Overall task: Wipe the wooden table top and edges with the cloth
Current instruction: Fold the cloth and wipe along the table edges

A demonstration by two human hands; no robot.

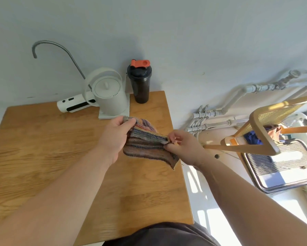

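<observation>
The wooden bench (64, 157) filled most of the view, its right edge running below the cloth. Against the wall stood a white kettle (108, 94), a white dispenser (74, 105) and a dark shaker bottle (140, 82); no writing on them could be read. The striped cloth (145, 144) hung above the bench near that right edge, stretched between both hands, its long axis running left to right. The left hand (113, 137) pinched its far left corner; the right hand (182, 146) gripped its right end with closed fingers (173, 139). Neither hand was clearly nearer; wiping looked not yet begun.
</observation>
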